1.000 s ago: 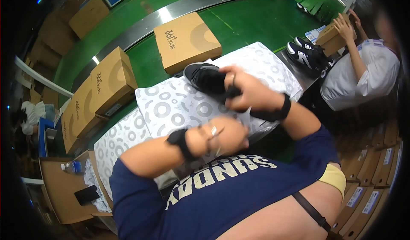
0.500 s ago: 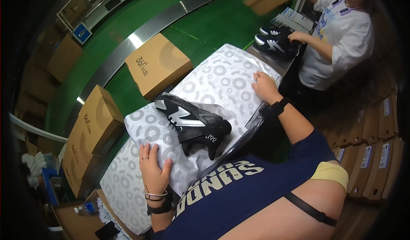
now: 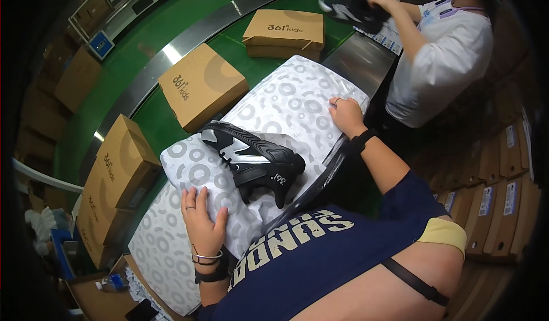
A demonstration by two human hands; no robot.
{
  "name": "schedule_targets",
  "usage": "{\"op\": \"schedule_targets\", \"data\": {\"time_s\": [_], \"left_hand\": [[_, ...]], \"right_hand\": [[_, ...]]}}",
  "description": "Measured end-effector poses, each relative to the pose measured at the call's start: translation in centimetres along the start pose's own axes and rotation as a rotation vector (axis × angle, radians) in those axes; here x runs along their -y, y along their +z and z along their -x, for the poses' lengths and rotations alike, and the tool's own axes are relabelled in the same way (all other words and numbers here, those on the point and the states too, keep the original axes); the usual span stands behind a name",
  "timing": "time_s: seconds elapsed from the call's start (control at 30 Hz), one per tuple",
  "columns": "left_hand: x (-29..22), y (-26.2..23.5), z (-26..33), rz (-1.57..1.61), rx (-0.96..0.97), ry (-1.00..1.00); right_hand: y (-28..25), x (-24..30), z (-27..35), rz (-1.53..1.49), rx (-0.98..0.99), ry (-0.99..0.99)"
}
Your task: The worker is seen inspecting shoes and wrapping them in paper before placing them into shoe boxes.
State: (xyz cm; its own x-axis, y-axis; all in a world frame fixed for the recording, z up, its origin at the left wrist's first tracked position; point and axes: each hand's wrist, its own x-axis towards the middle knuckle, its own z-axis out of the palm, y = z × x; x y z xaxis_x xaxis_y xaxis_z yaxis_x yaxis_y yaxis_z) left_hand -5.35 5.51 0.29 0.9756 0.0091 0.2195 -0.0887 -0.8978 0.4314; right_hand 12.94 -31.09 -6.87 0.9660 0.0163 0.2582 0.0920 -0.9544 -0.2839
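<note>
A black and silver sneaker [image 3: 251, 155] lies on its side on a stack of white wrapping paper [image 3: 300, 95] with grey rings. Whether a second shoe lies beneath it cannot be made out. Near it, my left hand [image 3: 203, 221] rests open on a raised, creased fold of the paper, fingers spread. My right hand [image 3: 347, 117] is at the far right edge of the stack, its fingers bent and closed on the wrapping paper. The shoe is between my hands, touched by neither.
Brown shoeboxes [image 3: 203, 86] stand along the green conveyor [image 3: 163, 129], another box [image 3: 283, 32] farther back. A co-worker [image 3: 440, 64] at the right holds black shoes [image 3: 357, 9]. More boxes [image 3: 483, 206] are stacked at the right. A bottle [image 3: 114, 282] lies in an open carton at lower left.
The co-worker has set a shoebox down on the conveyor and lifted the black shoes. My hands and the sneaker keep nearly the same places on the paper; the whole view has shifted slightly.
</note>
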Motion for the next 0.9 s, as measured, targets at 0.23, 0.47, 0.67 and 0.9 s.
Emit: {"op": "schedule_targets", "data": {"time_s": [0.23, 0.47, 0.67, 0.9], "left_hand": [[0.2, 0.1, 0.4, 0.041, -0.022, 0.02], [0.3, 0.3, 0.4, 0.068, -0.009, 0.015], [0.1, 0.6, 0.3, 0.078, -0.02, 0.003], [0.2, 0.1, 0.2, 0.063, -0.002, 0.013]], "right_hand": [[0.6, -1.0, -0.9, 0.042, 0.029, 0.028], [1.0, -2.5, -1.8, 0.107, 0.006, -0.017], [1.3, -1.4, -1.5, 0.119, -0.133, -0.015], [-2.3, -0.1, -3.5, -0.078, -0.115, -0.044]]}}
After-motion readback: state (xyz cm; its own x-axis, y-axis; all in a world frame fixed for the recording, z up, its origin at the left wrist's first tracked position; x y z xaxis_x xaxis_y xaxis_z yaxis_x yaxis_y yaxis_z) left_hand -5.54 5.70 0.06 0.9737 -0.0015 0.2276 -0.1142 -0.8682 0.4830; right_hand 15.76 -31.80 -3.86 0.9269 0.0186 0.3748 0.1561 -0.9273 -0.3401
